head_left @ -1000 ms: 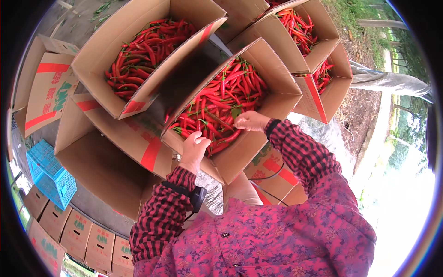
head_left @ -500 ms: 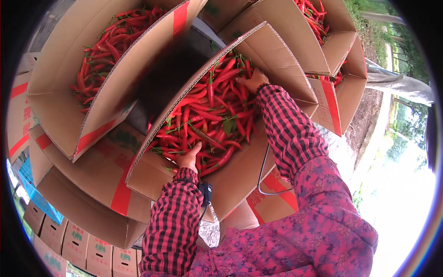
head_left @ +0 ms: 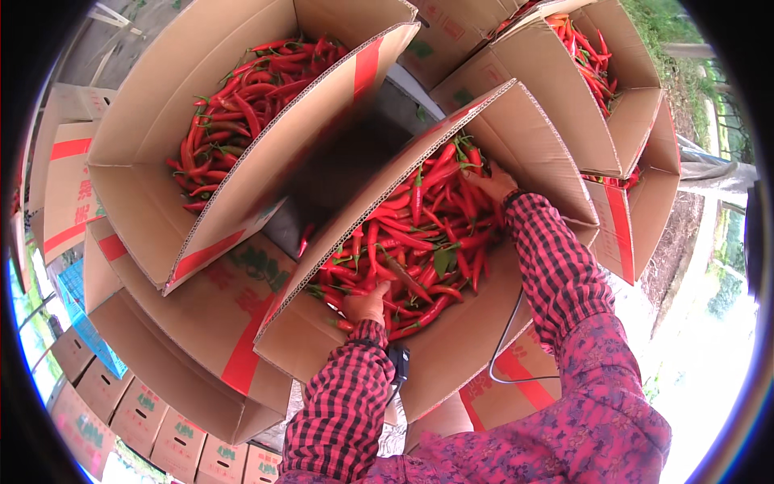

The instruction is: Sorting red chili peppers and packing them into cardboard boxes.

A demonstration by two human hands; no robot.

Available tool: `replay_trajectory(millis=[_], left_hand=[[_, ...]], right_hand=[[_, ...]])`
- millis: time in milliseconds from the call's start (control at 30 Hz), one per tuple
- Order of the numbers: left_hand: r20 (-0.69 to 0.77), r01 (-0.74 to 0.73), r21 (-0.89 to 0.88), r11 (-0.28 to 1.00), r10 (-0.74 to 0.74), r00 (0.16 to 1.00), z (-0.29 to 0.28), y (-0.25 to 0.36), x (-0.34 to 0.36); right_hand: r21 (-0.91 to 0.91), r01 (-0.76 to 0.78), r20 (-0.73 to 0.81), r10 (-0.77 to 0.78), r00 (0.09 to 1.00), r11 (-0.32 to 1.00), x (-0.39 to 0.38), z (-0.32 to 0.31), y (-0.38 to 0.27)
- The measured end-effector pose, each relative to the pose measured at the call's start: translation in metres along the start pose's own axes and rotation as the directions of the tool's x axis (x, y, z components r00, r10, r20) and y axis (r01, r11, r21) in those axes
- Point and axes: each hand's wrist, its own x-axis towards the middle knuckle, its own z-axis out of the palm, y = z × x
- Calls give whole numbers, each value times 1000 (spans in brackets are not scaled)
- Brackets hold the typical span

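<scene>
Red chili peppers with green stems fill the bottom of an open cardboard box in front of me. My left hand rests on the peppers at the box's near left end, its thumb stretched out and its other fingers partly hidden. At the far right end, my right hand lies on the peppers beside the wall, fingers stretched and partly out of sight. Neither hand visibly lifts a pepper. A green leaf sits among the peppers between them.
Another open box of red peppers stands at the left, with a dark gap between the boxes. More pepper boxes are at the upper right. Closed cartons line the lower left near a blue crate. A thin cable hangs at the near side.
The whole view has shifted, so the boxes and my arms appear lower and further right. Both hands keep nearly the same places on the peppers.
</scene>
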Motion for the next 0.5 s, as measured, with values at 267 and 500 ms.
replay_trajectory(millis=[267,500], left_hand=[[-112,-218,137,966,233,966,12,-3,9],[27,-56,-419,906,74,997,16,-3,24]], right_hand=[[-479,286,241,-190,952,830,0,11,-21],[36,265,171,-267,948,964,40,8,8]])
